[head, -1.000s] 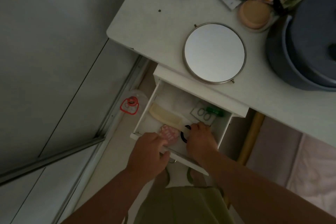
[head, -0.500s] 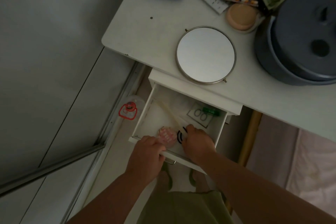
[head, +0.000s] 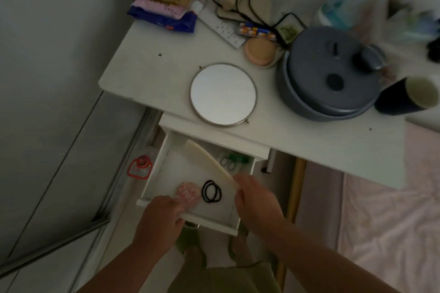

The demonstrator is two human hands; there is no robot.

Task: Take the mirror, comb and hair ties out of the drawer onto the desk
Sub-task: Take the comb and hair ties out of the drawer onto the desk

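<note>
Now the right hand (head: 256,200) has its fingers pinched on one end of the comb (head: 206,162), low in the middle of the frame. That comb is partly lifted out of the open drawer (head: 154,173). It is a long, pale thing, and its long line runs from the held end, lower right, up to its free end at the upper left, close under the desk (head: 147,74) edge. So it points up and left, a bit tilted.

To do this step well, I think the hand should keep a firm pinch and lift the free end clear of the desk edge before swinging it over. Then it can lay the comb flat on a bare spot, maybe left of the mirror (head: 223,94), which already lies on the desk in the middle of the frame.

Meanwhile the left hand (head: 162,219) has its fingers curled over the drawer's front edge, holding it. The black hair ties (head: 211,191) wait in the drawer, just beside a round pink thing (head: 188,194).
</note>
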